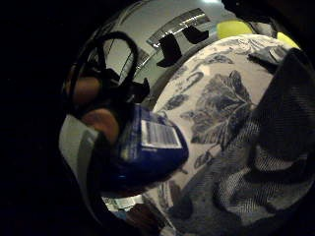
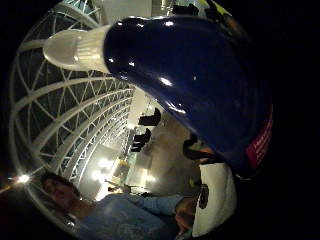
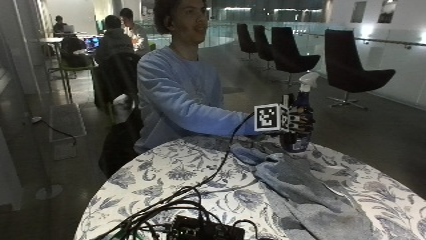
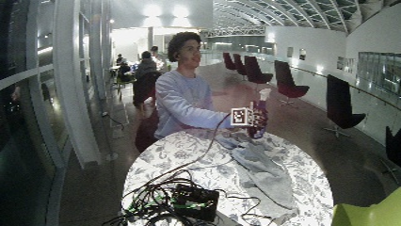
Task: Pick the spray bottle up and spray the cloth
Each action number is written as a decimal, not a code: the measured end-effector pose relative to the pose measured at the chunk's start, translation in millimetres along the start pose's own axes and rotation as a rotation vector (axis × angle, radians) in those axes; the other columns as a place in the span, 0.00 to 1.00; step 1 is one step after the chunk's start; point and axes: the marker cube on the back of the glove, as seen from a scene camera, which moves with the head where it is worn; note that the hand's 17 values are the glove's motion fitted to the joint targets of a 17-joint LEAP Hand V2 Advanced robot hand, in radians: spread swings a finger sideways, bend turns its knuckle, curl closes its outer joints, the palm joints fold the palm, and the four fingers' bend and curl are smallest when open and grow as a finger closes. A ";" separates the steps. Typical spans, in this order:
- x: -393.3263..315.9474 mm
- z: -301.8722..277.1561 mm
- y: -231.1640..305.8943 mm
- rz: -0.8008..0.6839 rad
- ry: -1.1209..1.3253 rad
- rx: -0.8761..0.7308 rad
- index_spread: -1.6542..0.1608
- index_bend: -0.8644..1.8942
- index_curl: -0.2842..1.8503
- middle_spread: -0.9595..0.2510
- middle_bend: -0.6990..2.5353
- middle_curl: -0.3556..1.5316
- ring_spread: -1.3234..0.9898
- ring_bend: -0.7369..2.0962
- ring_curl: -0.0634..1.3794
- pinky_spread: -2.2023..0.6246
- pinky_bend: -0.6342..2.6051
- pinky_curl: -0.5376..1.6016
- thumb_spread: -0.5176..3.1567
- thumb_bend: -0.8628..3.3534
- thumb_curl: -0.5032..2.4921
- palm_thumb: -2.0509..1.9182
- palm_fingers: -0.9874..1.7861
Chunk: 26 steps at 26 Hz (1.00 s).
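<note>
Right hand: my gloved right hand point(image 3: 297, 121) has its fingers curled round the body of the spray bottle point(image 3: 297, 117) and holds it upright, lifted off the table point(image 3: 174, 167).
Grip place: from the outside view I judge that the fingers sit on the dark blue middle of the bottle. I cannot tell whether any finger is on the trigger.
Bottle axis: the long axis stands almost vertical, with the white spray head point(image 3: 307, 80) on top and the base hanging just above the far end of the cloth point(image 3: 307, 192).
Nozzle direction: in the thumb side palm view the white nozzle point(image 2: 70, 49) sticks out from the blue body point(image 2: 192, 80), away from the palm. It points out over the table, not down at the cloth.
Cloth place: the grey cloth lies flat on the flower-patterned table. It runs from just under the bottle towards the near edge, so most of it is in front of and below the hand. The little finger side palm view shows the cloth point(image 1: 256, 162) beside the bottle's base point(image 1: 147, 152).
Deciding relation: the cloth is below and in front of the nozzle. As I judge it, the next move needs the bottle tipped forward so that the nozzle looks down at the cloth, and a finger put on the trigger.
Other hand: it does not show clearly, so I say nothing of it.
</note>
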 end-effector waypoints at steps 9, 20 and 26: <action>-9.6 -16.9 21.2 -0.072 0.018 -0.015 0.75 0.34 0.21 0.75 0.29 0.41 0.56 0.44 0.29 0.84 0.31 0.43 0.37 0.20 0.35 0.75 0.64; -2.3 -156.6 85.4 -0.041 0.366 -0.081 0.74 0.36 0.22 0.75 0.31 0.41 0.57 0.42 0.27 0.83 0.29 0.42 0.40 0.20 0.33 0.73 0.63; 29.6 -234.0 156.1 0.061 0.464 -0.083 0.74 0.36 0.23 0.76 0.31 0.41 0.57 0.41 0.27 0.84 0.28 0.41 0.41 0.20 0.32 0.72 0.63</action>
